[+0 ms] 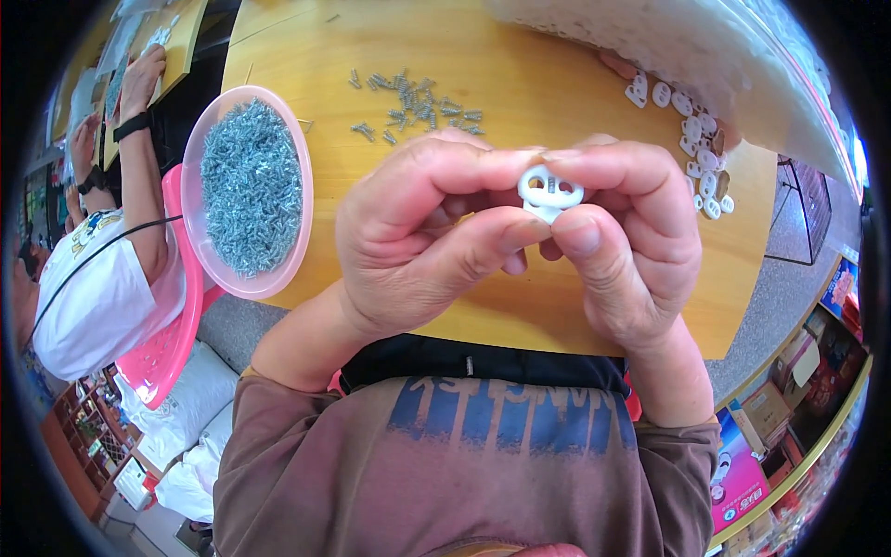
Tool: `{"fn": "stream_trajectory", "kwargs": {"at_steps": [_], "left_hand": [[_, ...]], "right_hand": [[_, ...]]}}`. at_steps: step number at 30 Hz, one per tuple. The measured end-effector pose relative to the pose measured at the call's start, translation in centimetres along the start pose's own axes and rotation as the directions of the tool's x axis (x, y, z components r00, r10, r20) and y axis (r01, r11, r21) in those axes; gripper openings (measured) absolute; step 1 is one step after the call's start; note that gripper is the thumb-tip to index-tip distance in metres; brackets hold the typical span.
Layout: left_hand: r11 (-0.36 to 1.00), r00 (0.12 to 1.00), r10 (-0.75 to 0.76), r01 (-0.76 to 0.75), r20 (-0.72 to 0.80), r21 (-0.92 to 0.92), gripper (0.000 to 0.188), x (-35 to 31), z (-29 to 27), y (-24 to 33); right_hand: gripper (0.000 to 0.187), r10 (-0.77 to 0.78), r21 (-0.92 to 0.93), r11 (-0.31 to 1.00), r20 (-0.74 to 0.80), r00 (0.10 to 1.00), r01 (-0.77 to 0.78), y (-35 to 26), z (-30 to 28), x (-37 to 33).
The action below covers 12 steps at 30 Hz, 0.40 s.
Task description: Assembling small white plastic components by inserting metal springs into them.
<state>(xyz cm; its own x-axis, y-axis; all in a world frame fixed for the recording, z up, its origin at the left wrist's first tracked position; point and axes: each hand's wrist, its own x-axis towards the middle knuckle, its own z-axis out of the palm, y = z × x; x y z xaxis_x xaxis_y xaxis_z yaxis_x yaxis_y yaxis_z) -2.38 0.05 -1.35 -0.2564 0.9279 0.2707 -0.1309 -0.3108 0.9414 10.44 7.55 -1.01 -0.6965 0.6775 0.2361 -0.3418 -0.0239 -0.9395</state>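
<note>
Between both hands, above the wooden table, is a white two-hole plastic cord lock with a small metal spring showing in its middle. My left hand pinches it from the left with thumb and forefinger. From the other side, my right hand presses on it with thumb and forefinger. Loose springs lie scattered beyond my hands. More springs fill a pink plastic bowl to the left. Several white cord lock parts lie at the right of the table.
A large translucent plastic bag of white pieces covers the far right of the table. At left, a person in a white shirt works by a pink chair. Shelves with boxes stand at the lower right.
</note>
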Motion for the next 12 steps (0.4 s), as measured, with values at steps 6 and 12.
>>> {"fn": "stream_trajectory", "kwargs": {"at_steps": [6, 12], "left_hand": [[0.998, 0.998, 0.044, -0.046, 0.037, 0.038, 0.023, 0.09, -0.12, -0.18], [0.987, 0.986, 0.145, -0.15, 0.084, 0.057, 0.022, 0.04, -0.37, -0.76]], "right_hand": [[0.025, -0.041, -0.149, 0.988, 0.041, 0.998, 0.047, 0.11, -0.54, -0.24], [0.021, -0.09, -0.065, 0.994, -0.009, 0.996, 0.089, 0.03, 0.1, -0.22]]}}
